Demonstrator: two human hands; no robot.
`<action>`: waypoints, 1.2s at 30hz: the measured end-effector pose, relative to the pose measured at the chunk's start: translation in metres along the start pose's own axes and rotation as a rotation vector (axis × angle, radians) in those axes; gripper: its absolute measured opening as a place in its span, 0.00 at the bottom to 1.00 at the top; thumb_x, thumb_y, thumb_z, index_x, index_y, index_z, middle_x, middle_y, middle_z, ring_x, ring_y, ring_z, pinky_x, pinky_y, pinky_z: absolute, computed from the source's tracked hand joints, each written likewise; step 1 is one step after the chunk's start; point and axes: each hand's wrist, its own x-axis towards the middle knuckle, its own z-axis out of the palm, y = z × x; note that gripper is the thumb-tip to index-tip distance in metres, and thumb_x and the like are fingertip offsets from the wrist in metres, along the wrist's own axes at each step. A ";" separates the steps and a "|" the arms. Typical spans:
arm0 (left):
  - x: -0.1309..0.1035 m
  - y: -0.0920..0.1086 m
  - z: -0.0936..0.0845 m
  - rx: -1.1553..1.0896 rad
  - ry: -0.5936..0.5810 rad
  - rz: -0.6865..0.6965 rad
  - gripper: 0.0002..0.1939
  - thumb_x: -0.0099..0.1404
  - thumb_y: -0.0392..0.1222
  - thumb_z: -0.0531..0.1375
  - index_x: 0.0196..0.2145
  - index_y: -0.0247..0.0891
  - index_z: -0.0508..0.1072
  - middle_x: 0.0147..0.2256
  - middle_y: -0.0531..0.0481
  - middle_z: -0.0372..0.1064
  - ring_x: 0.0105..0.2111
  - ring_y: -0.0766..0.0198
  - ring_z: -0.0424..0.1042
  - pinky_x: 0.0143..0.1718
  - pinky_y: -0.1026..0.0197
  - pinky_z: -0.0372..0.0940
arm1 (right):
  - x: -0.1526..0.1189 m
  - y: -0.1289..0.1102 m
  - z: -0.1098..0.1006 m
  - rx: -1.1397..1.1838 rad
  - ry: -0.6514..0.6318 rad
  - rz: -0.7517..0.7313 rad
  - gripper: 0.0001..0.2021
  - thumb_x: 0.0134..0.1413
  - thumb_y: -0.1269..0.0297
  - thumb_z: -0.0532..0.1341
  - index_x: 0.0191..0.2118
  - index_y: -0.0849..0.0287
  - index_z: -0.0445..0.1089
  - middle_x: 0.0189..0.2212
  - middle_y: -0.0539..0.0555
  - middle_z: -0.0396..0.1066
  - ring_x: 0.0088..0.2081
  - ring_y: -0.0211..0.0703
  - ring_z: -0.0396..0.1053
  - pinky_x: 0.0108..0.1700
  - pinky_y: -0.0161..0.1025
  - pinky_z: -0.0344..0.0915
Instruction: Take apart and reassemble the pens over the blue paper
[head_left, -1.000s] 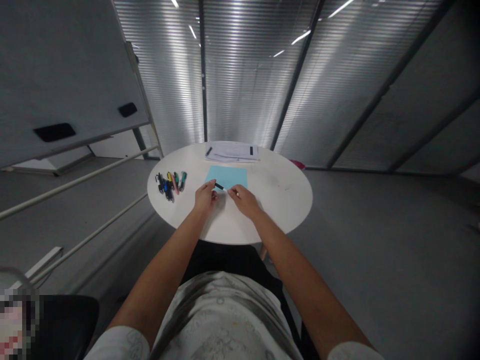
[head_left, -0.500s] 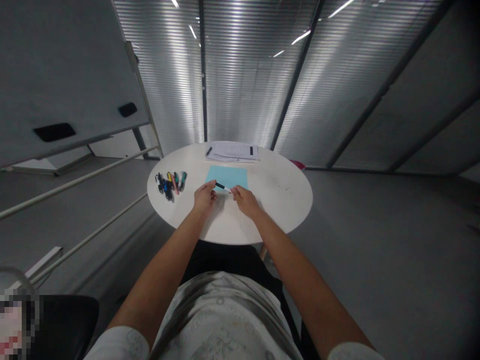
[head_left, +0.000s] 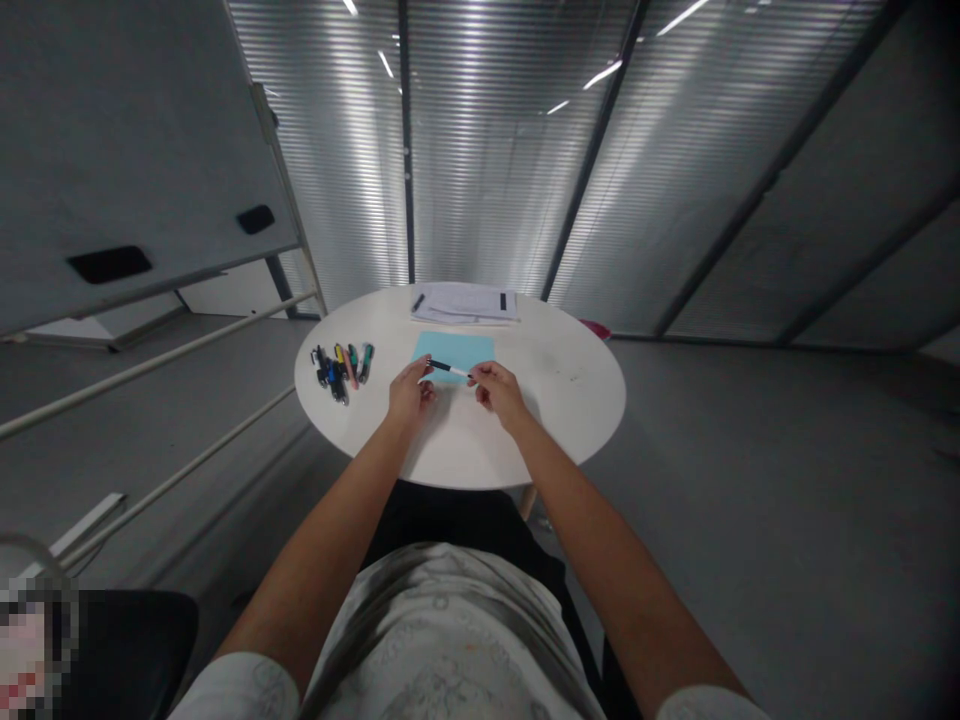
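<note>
A slim black-and-white pen (head_left: 450, 369) is stretched between my two hands, just above the near part of a light blue sheet of paper (head_left: 465, 346). My left hand (head_left: 409, 394) pinches the pen's black end between thumb and fingers. At the white end, my right hand (head_left: 501, 390) has its thumb and fingertips closed around the dark tip; the small detail there is hard to make out. Both hands are over the near half of a round white table (head_left: 555, 410).
Several pens and markers (head_left: 341, 370) lie in a cluster on the table's left. A stack of papers (head_left: 463, 304) rests at the far edge. To the left stands a whiteboard on a frame (head_left: 150, 180); a black chair (head_left: 131, 650) is at lower left.
My right hand has shifted a little to the right along the pen, and more of its white part shows. My left hand has hardly moved and still grips the black end.
</note>
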 end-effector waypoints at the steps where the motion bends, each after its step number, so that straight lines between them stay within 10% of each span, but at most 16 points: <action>1: 0.000 0.000 0.000 -0.005 -0.002 -0.004 0.18 0.55 0.46 0.67 0.43 0.38 0.75 0.37 0.48 0.66 0.20 0.77 0.59 0.17 0.69 0.55 | 0.000 -0.002 0.000 0.049 -0.002 0.024 0.15 0.41 0.52 0.66 0.31 0.56 0.66 0.25 0.47 0.72 0.17 0.30 0.59 0.16 0.29 0.49; 14: -0.003 0.007 0.002 -0.051 -0.033 -0.087 0.18 0.54 0.47 0.66 0.42 0.39 0.75 0.33 0.50 0.66 0.19 0.76 0.57 0.17 0.68 0.53 | 0.001 -0.001 -0.002 0.170 -0.002 0.076 0.16 0.38 0.54 0.68 0.33 0.56 0.66 0.30 0.48 0.72 0.19 0.31 0.63 0.17 0.30 0.54; 28: -0.011 -0.007 0.001 0.520 -0.033 0.402 0.16 0.61 0.44 0.53 0.21 0.37 0.74 0.14 0.54 0.58 0.17 0.69 0.57 0.22 0.66 0.50 | 0.001 -0.017 -0.009 0.473 0.269 0.163 0.12 0.45 0.57 0.67 0.33 0.54 0.66 0.25 0.47 0.69 0.23 0.34 0.65 0.22 0.32 0.60; 36: 0.008 0.006 -0.004 0.799 -0.119 0.355 0.15 0.62 0.44 0.50 0.29 0.36 0.74 0.17 0.55 0.62 0.18 0.67 0.60 0.22 0.65 0.54 | 0.009 -0.012 -0.016 0.603 0.341 0.183 0.10 0.54 0.54 0.62 0.31 0.54 0.65 0.21 0.44 0.65 0.24 0.36 0.67 0.27 0.34 0.64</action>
